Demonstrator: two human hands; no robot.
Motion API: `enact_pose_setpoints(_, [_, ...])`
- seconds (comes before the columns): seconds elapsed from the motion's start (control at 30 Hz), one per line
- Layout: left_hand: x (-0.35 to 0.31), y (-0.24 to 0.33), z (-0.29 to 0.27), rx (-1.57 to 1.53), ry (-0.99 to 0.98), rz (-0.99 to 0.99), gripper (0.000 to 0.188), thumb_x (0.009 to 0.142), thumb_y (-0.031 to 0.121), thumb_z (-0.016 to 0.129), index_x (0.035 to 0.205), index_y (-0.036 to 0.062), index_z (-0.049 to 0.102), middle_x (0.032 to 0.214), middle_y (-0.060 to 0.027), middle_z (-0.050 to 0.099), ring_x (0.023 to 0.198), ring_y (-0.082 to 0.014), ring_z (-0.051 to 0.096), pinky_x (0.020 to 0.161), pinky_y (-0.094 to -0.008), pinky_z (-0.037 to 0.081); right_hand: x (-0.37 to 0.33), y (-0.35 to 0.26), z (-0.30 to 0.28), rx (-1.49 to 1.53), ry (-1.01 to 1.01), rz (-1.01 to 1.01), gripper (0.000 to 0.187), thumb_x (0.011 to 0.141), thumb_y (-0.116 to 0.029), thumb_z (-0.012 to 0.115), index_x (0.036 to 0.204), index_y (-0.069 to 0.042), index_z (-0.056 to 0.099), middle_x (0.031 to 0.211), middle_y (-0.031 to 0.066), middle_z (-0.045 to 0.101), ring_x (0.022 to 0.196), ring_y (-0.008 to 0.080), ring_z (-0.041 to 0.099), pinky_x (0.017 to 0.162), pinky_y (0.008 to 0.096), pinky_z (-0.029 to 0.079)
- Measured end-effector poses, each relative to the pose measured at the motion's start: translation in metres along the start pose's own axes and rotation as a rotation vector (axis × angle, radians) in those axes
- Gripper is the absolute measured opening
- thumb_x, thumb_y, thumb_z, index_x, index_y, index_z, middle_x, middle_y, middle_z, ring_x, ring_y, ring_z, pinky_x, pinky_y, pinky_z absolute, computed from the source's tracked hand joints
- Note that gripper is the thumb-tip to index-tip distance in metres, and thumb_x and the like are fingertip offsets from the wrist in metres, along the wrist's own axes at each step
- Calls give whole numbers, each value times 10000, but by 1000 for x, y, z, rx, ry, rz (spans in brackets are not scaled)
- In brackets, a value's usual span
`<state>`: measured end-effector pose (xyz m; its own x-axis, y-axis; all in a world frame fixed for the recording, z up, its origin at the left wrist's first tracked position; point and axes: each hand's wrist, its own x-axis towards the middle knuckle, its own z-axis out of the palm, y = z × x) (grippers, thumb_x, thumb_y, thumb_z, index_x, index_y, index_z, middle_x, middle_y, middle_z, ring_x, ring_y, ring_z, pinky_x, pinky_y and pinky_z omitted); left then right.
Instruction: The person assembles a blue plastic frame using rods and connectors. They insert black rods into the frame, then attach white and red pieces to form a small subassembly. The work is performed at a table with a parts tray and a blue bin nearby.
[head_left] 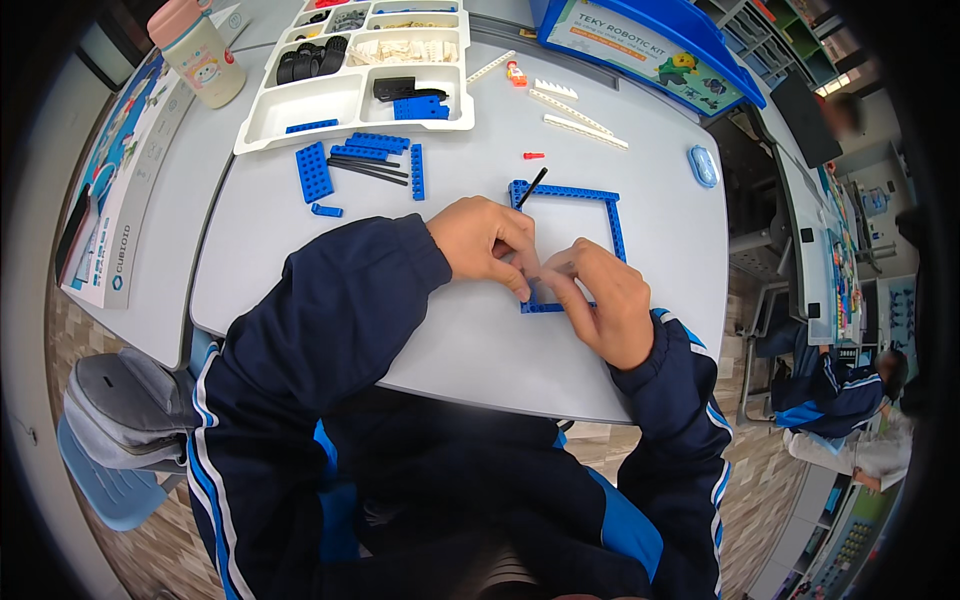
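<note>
A square frame of blue studded beams [613, 222] lies on the grey table in front of me. From its far left corner a black axle rod [534, 186] sticks up at a slant. My left hand [487, 243] is closed in a pinch over the frame's left side, thumb pointing down towards the near left corner. My right hand [608, 300] reaches across the near side, its fingers pinched together and meeting the left fingertips. Whatever sits between the fingertips is hidden and blurred. The frame's left beam is mostly covered by the hands.
Blue bricks [314, 172] and black rods [370, 170] lie left of my hands. Beyond them stands a white sorting tray [262, 130]. White beams [586, 131], a red peg [534, 156], a minifigure [515, 74], a blue bin [740, 85] and a bottle [205, 70] are farther off.
</note>
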<state>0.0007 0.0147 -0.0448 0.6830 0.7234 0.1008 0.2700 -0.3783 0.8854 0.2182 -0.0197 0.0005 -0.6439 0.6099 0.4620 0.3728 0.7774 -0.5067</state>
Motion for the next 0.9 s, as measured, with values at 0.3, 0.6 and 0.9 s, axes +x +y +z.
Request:
enact_pose_setpoints(0.3, [-1, -4, -6, -55, -50, 20, 190, 728, 138, 844, 898, 109, 765, 770, 9, 590, 624, -119, 493, 575, -276, 411, -1, 5, -4, 65, 8, 9, 191, 832, -74, 761, 978, -12, 653, 793, 89, 607, 651, 201, 600, 595, 295, 475])
enact_pose_setpoints(0.6, [-11, 18, -27, -102, -28, -171, 125, 811, 124, 808, 916, 82, 753, 851, 5, 614, 707, -74, 541, 608, -231, 429, -3, 13, -17, -16, 19, 58, 136, 813, -17, 743, 926, 6, 671, 774, 110, 646, 658, 206, 624, 620, 283, 481])
enact_pose_setpoints(0.9, [-13, 21, -44, -164, 370, -67, 166, 838, 117, 796, 969, 59, 713, 833, 11, 604, 729, -56, 553, 649, -220, 445, -4, 20, -19, -76, 81, 32, 82, 839, -73, 742, 870, -40, 674, 733, 60, 638, 592, 198, 587, 585, 311, 460])
